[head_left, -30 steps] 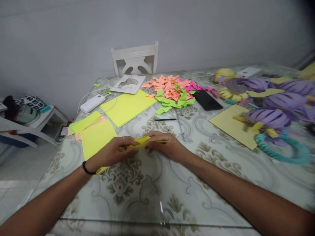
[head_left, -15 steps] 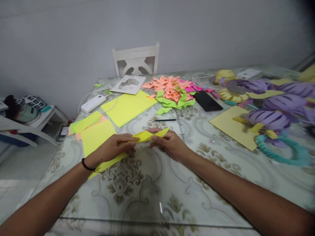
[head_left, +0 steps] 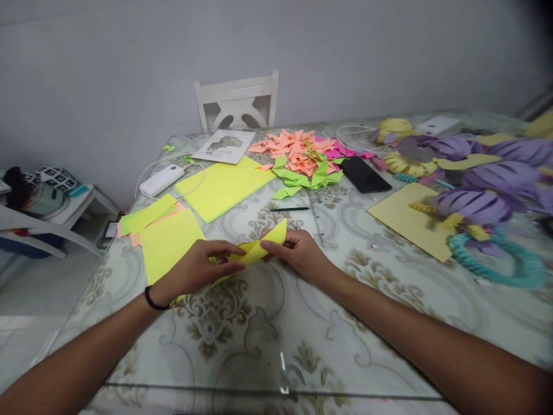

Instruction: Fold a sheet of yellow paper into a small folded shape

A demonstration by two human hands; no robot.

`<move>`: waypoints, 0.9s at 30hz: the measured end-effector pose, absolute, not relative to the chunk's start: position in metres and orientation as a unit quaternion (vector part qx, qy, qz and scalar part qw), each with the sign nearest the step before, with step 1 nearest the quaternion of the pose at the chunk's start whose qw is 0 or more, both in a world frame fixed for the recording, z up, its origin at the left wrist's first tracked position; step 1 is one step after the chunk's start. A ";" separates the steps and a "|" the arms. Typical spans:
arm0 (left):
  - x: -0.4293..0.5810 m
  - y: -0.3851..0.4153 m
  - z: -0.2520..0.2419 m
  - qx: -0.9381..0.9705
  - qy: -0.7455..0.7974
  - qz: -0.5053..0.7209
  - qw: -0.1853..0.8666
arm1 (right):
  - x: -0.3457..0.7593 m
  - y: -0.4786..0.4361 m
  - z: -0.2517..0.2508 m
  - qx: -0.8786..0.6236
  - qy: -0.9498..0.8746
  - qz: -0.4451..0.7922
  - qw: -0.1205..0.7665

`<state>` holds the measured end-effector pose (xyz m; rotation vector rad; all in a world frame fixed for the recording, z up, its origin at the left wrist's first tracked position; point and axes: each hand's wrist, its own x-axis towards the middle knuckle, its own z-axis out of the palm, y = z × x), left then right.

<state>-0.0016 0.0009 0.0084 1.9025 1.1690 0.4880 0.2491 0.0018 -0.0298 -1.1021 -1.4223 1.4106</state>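
Observation:
Between my hands is a piece of yellow paper (head_left: 270,237), partly folded, its right corner pointing up. My left hand (head_left: 206,262) pinches its left end, and my right hand (head_left: 298,252) grips the right part with the thumb on the near face. My fingers hide some of the folds. Under and beside my left hand lies a yellow sheet (head_left: 170,245). Beyond it are a larger stack of yellow paper (head_left: 224,187) and some green and orange strips (head_left: 149,213). A dark pencil-like stick (head_left: 289,209) lies just past the paper I hold.
Folded orange paper pieces (head_left: 298,153) and green ones (head_left: 319,173) are heaped at the back. Nearby lie a black phone (head_left: 365,174), a white power bank with a cable (head_left: 162,181) and a cut-out white sheet (head_left: 224,146). Purple paper lanterns (head_left: 473,207) and a teal ring (head_left: 518,276) occupy the right.
The yellow paper in my hands has turned, showing a broader folded face with its corner tilted up. My left fingers have shifted along it slightly; both hands keep hold.

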 end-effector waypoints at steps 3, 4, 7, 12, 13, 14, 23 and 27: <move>0.002 -0.003 0.005 0.756 0.454 0.210 0.421 | 0.249 0.000 -0.028 -0.463 -0.567 0.546 0.408; 0.003 -0.004 0.004 0.754 0.450 0.215 0.427 | 0.248 -0.001 -0.026 -0.468 -0.566 0.544 0.407; 0.005 -0.008 0.004 0.748 0.451 0.232 0.428 | 0.245 -0.005 -0.024 -0.470 -0.563 0.547 0.403; 0.008 -0.014 0.004 0.754 0.452 0.270 0.392 | 0.231 -0.015 -0.025 -0.396 -0.446 0.650 0.471; 0.009 -0.016 0.004 0.755 0.448 0.274 0.393 | 0.229 -0.017 -0.026 -0.385 -0.439 0.672 0.455; 0.010 -0.017 0.004 0.756 0.441 0.277 0.396 | 0.228 -0.018 -0.026 -0.386 -0.443 0.684 0.433; 0.012 -0.024 0.006 0.697 0.411 0.293 0.509 | 0.234 -0.017 -0.023 -0.441 -0.496 0.655 0.361; 0.013 -0.023 0.005 0.721 0.403 0.228 0.516 | 0.233 -0.019 -0.021 -0.433 -0.504 0.659 0.352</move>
